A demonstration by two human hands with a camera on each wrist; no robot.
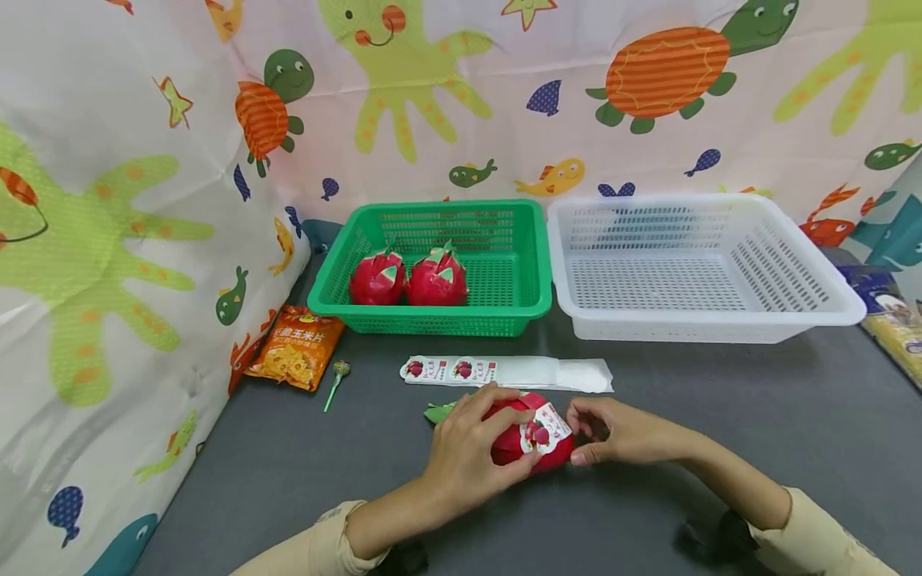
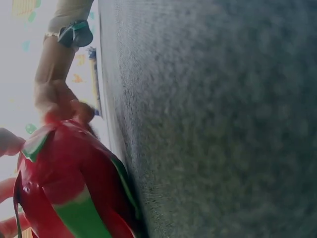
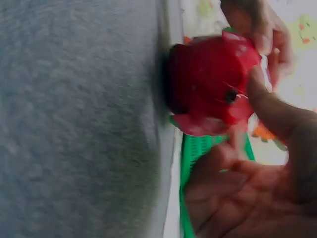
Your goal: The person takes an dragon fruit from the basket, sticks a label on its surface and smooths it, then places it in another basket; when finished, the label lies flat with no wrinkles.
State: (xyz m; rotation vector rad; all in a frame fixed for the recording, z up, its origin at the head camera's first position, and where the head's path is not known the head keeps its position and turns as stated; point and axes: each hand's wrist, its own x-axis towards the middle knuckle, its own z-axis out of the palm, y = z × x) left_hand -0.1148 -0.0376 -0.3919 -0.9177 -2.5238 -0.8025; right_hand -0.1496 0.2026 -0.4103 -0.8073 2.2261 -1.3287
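Note:
A red dragon fruit (image 1: pixel 504 454) with green-tipped scales lies on its side on the grey table, its leafy end pointing left. On its upper side is a white label (image 1: pixel 545 430) printed with dragon fruit. My left hand (image 1: pixel 471 452) grips the fruit from the left, fingers over the top and thumb along the near side. The thumb and index finger of my right hand (image 1: pixel 619 432) are at the fruit's right end, beside the label; its other fingers are loosely bent. The right wrist view shows the fruit's (image 3: pixel 213 79) blunt end with a dark spot.
Behind the hands lies a white strip of labels (image 1: pixel 526 372). A green basket (image 1: pixel 432 322) with two dragon fruits stands at the back, beside a white basket (image 1: pixel 691 326). An orange snack bag (image 1: pixel 297 346) and a lollipop (image 1: pixel 336 382) lie left; another packet (image 1: pixel 889 312) is far right.

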